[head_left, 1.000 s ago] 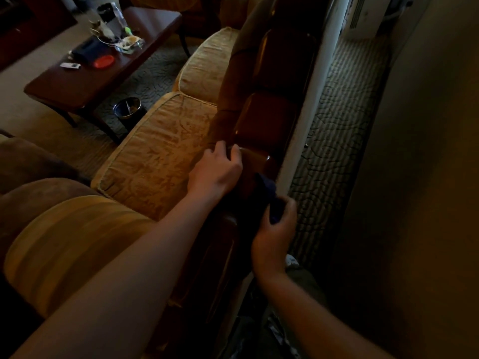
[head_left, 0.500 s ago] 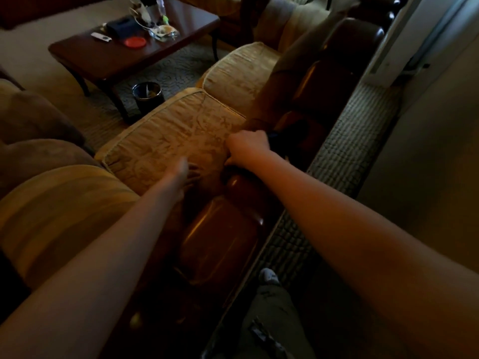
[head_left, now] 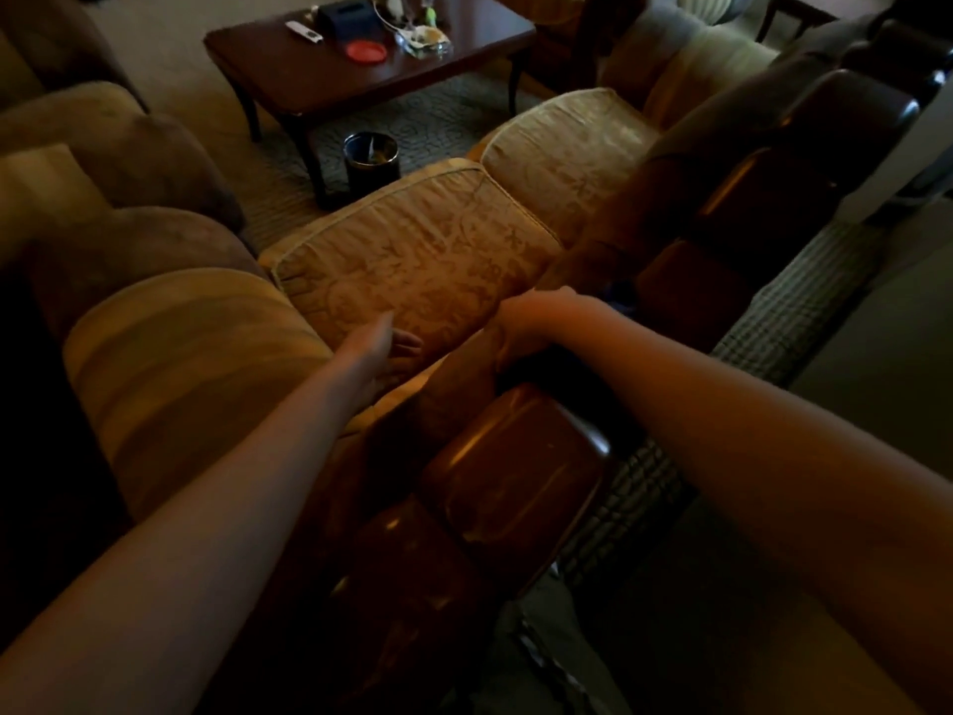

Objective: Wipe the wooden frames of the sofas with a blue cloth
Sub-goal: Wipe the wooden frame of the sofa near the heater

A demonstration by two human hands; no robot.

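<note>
I look down over the back of a sofa whose glossy dark wooden frame (head_left: pixel 521 482) runs from bottom centre toward the top right. My right hand (head_left: pixel 536 312) reaches over the frame's top, fist closed, pressing on the wood; a small dark blue patch of the blue cloth (head_left: pixel 621 296) shows just beyond the knuckles. My left hand (head_left: pixel 387 348) lies flat with fingers spread on the tan patterned seat cushion (head_left: pixel 412 270), beside the frame. The right hand's fingers are mostly hidden.
A dark coffee table (head_left: pixel 361 64) with a red lid, a remote and clutter stands ahead on patterned carpet. A small black bin (head_left: pixel 372 160) sits by the table leg. A striped bolster (head_left: pixel 170 374) lies at left. A carpeted strip (head_left: pixel 804 312) and wall run behind the sofa.
My right hand has gone from the near frame edge forward along the frame top with the cloth. My left hand came off the frame onto the seat cushion. The view tilted forward.
</note>
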